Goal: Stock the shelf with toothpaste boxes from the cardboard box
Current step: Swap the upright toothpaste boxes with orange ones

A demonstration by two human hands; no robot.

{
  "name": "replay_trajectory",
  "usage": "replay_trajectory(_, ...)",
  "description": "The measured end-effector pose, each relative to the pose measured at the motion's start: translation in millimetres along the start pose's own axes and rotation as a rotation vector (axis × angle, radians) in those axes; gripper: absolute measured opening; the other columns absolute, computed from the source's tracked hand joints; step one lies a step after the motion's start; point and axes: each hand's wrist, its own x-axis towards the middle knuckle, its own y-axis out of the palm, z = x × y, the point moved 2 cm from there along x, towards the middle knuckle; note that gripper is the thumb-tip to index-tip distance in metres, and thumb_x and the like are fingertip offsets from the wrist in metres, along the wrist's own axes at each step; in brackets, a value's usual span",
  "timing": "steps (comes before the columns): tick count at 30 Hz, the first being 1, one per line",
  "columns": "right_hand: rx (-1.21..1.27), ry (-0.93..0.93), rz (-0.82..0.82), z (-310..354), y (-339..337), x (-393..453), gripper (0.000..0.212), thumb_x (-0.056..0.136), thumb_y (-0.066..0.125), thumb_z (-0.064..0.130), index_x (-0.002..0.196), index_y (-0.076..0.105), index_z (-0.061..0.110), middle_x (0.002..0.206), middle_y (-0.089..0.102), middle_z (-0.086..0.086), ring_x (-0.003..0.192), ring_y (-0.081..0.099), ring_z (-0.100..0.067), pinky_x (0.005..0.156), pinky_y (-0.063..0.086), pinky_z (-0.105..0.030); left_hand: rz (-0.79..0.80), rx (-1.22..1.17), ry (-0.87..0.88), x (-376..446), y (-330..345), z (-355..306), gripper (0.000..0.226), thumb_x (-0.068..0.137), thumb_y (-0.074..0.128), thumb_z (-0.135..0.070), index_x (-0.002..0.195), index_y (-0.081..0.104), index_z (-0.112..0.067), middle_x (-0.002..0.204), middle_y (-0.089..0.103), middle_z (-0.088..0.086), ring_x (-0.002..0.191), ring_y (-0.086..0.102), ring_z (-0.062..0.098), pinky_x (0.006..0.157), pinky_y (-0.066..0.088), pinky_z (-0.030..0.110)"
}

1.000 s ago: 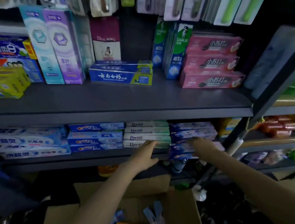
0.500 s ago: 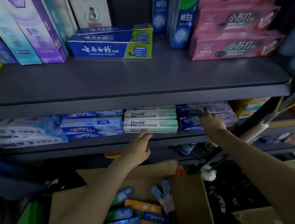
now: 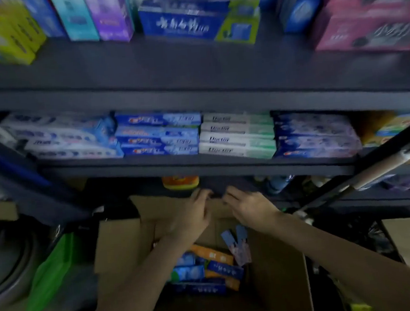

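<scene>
Hovering side by side over the open cardboard box [image 3: 122,245], the left hand [image 3: 194,215] and right hand [image 3: 249,207] hold nothing, fingers loosely bent and nearly touching just below the shelf [image 3: 200,166] edge; loose toothpaste boxes [image 3: 208,268] lie jumbled in the carton beneath the forearms; on the shelf above, a white-and-green "Doctor" stack [image 3: 236,135] sits between a blue stack [image 3: 158,134] and a purple-tinted stack [image 3: 315,134]; motion blur obscures finer print.
</scene>
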Motion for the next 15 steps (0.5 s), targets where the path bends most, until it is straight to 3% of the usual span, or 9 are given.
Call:
replay_trajectory(2,0.046,0.053,0.300,19.7,39.7,-9.9,0.043,0.064,0.079,0.010,0.104,0.062,0.012,0.104,0.064,-0.008,0.076,0.067,-0.023,0.051,0.050,-0.026,0.132,0.044,-0.196,-34.9,26.6,44.1,0.044,0.092,0.045,-0.015,0.136,0.039,-0.017,0.111,0.062,0.011,0.095,0.061,0.026,0.073,0.043,0.031)
replay_trajectory(5,0.144,0.199,0.669,42.3,104.4,-31.8,0.037,0.090,0.051,0.011,0.126,0.048,0.012,0.128,0.051,-0.006,0.109,0.057,-0.028,0.081,0.049,-0.037,0.244,0.030,-0.422,-81.1,63.3,103.9,0.044,0.093,0.043,-0.015,0.137,0.036,-0.016,0.121,0.056,0.014,0.099,0.059,0.028,0.077,0.045,0.033)
replay_trajectory(9,0.269,0.363,0.763,67.0,178.4,-51.9,0.022,0.096,0.041,0.015,0.113,0.054,0.010,0.103,0.057,-0.009,0.102,0.058,-0.028,0.071,0.042,-0.032,0.244,-0.030,-0.518,-114.8,105.6,153.6,0.037,0.090,0.048,-0.008,0.127,0.046,-0.008,0.120,0.056,0.016,0.103,0.057,0.031,0.085,0.045,0.036)
replay_trajectory(12,0.284,0.375,0.839,77.8,244.0,-58.8,0.024,0.094,0.046,0.018,0.114,0.053,0.007,0.116,0.056,-0.013,0.109,0.054,-0.027,0.081,0.042,-0.032,0.271,0.000,-0.504,-119.4,142.0,184.5,0.042,0.088,0.050,-0.007,0.129,0.043,-0.013,0.123,0.052,0.007,0.101,0.057,0.024,0.078,0.043,0.027)
replay_trajectory(15,0.221,0.454,0.867,76.9,313.4,-59.2,0.039,0.091,0.055,0.024,0.124,0.047,0.005,0.129,0.049,-0.014,0.121,0.045,-0.029,0.094,0.044,-0.037,0.274,-0.014,-0.478,-114.7,173.8,209.7,0.043,0.090,0.051,-0.010,0.131,0.039,-0.014,0.127,0.051,0.004,0.100,0.059,0.020,0.071,0.040,0.020)
